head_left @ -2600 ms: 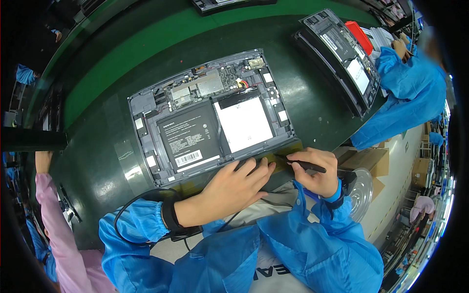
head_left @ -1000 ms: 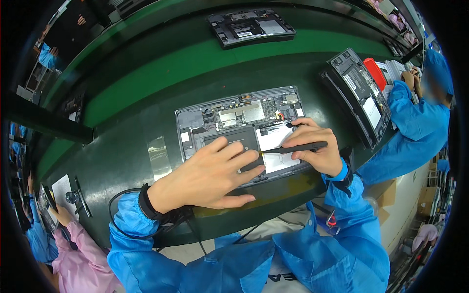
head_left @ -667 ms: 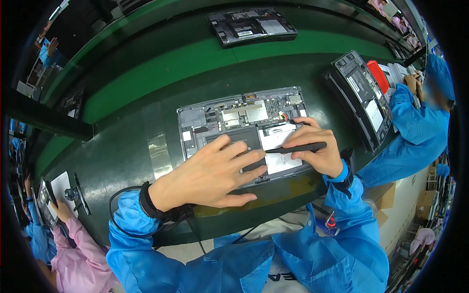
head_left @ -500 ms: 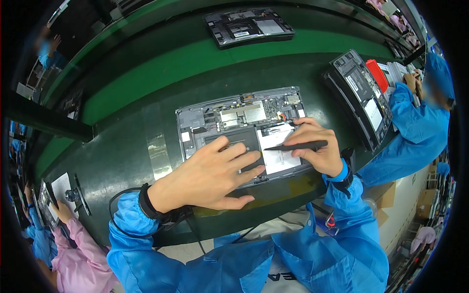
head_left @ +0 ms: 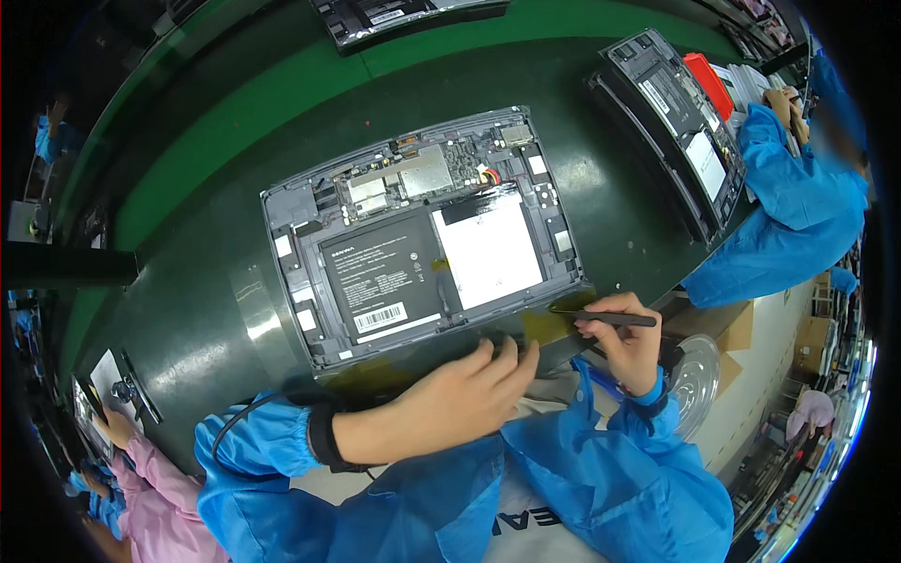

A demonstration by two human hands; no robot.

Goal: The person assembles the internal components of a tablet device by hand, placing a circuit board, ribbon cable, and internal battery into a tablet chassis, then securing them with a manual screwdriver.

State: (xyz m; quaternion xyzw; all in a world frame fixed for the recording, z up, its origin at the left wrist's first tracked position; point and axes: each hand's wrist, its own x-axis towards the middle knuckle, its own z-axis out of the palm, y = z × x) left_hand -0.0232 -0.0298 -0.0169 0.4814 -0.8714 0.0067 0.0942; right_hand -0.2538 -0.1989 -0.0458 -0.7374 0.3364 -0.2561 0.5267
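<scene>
Before me lies an opened tablet-like device [head_left: 298, 246], its inside facing up. A black battery [head_left: 380, 281] and a white panel [head_left: 493, 253] fill its near half, and a circuit board with metal shields [head_left: 404, 176] runs along the far half. My right hand [head_left: 627, 349] is off its near right corner and pinches slim black tweezers [head_left: 619, 319], their thin tip pointing left over yellow tape [head_left: 549, 324] at the table's edge. My left hand [head_left: 479, 387] hovers at the near edge, fingers stretched and apart, with nothing in it.
More opened devices stand at the far side [head_left: 394, 23] and stacked at the right [head_left: 671, 131], beside a red tray [head_left: 709, 84]. A co-worker in a blue sleeve [head_left: 798, 216] sits right; another in pink [head_left: 164, 488] works at the left. A clear strip [head_left: 258, 305] lies on the green table [head_left: 202, 328].
Both hands have drawn back off the device toward me, uncovering the battery and white panel. The tweezers moved with my right hand. The device and the table appear shifted as my view moved.
</scene>
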